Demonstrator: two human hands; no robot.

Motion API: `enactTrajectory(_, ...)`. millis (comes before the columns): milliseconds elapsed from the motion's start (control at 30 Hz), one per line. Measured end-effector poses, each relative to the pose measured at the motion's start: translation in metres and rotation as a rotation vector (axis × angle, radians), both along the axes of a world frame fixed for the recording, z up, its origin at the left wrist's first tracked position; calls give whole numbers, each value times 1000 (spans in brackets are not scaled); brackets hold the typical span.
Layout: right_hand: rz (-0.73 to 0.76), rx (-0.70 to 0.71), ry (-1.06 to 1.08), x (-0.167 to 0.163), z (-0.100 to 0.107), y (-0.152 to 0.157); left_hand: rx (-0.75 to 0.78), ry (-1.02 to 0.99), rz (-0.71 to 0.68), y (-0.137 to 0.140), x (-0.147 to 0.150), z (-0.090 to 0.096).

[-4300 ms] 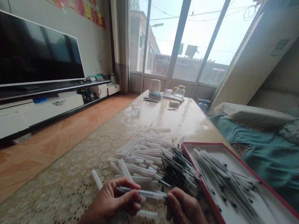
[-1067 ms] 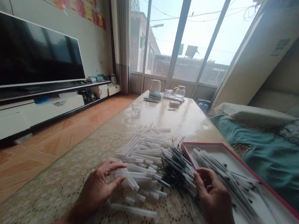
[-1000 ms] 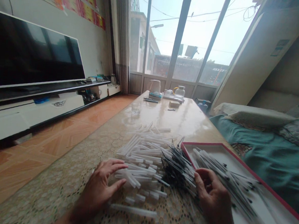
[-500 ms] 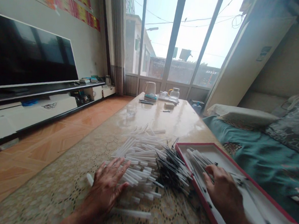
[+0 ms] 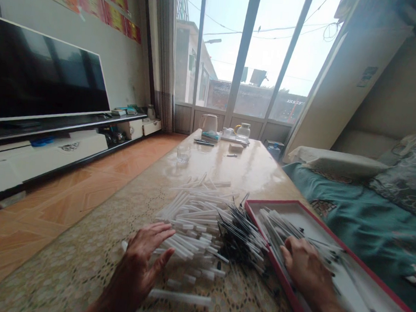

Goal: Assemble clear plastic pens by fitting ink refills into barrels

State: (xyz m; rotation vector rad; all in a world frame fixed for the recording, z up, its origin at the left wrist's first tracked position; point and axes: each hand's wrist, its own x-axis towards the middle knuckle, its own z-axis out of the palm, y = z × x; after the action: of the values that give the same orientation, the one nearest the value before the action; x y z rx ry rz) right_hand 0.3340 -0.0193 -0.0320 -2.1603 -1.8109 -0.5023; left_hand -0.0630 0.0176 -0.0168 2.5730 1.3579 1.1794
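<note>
My left hand (image 5: 142, 261) hovers at the near left edge of a pile of white plastic tubes (image 5: 193, 207), which look like pen barrels. Its fingers are stretched out and the thumb stands apart, with nothing held. Over a shallow white box with a pinkish-red rim (image 5: 375, 275), my right hand (image 5: 305, 264) has its fingers curled; what they hold, if anything, is hidden. Thin pens with dark tips (image 5: 278, 222) lie in the box beside that hand. Between the tubes and the box sits a heap of slim black-and-clear pen refills (image 5: 241, 235).
A clear glass (image 5: 183, 155) stands farther up the patterned table (image 5: 88, 257). At the far end are a kettle (image 5: 209, 123), a glass pitcher (image 5: 243, 131) and a small box (image 5: 235, 148). A couch with a teal cover (image 5: 299, 182) runs along the right.
My left hand has drawn back slightly toward me and left, its thumb now more apart from the fingers. My right hand has shifted slightly lower in the box, its fingers more curled.
</note>
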Motion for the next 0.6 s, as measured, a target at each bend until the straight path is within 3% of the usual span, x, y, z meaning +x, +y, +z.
enactTrajectory(133, 64, 78, 74, -9, 9, 1, 3, -28, -41, -6, 2, 7)
enactTrajectory(233, 225, 151, 251, -38, 21, -3, -17, -57, -80, -11, 6, 12)
enactTrajectory(400, 679, -47, 373, -103, 35, -22, -46, -31, -216, -20, 12, 15)
enactTrajectory(600, 818, 5, 335, -129, 28, -29, 33, 51, -321, -24, 19, 13)
